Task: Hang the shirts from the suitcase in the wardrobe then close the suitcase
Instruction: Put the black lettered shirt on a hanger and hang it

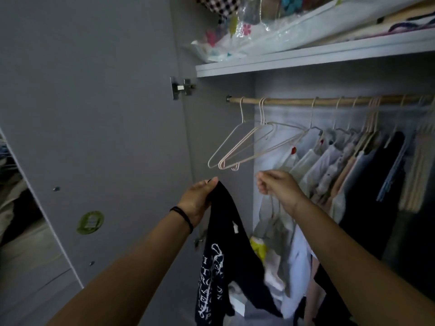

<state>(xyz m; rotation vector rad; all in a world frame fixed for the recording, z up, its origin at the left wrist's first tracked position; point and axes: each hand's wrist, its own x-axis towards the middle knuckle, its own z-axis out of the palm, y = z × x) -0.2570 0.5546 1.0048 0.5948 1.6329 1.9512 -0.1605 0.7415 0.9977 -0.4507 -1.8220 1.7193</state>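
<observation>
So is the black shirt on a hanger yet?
Not yet. The black shirt dangles from the left hand; the nearest hangers on the rail are bare.

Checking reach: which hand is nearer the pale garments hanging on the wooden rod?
Right. The right hand, pinching a wire hanger, is at the left end of the pale garments; the left hand, gripping the black printed shirt, is further left.

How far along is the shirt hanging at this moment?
Done: garments already hang on the rod, though which came from the suitcase is unclear. In hand: left hand grips a black shirt; right hand seems to pinch a hanger. Left: hanging it; suitcase out of view.
</observation>
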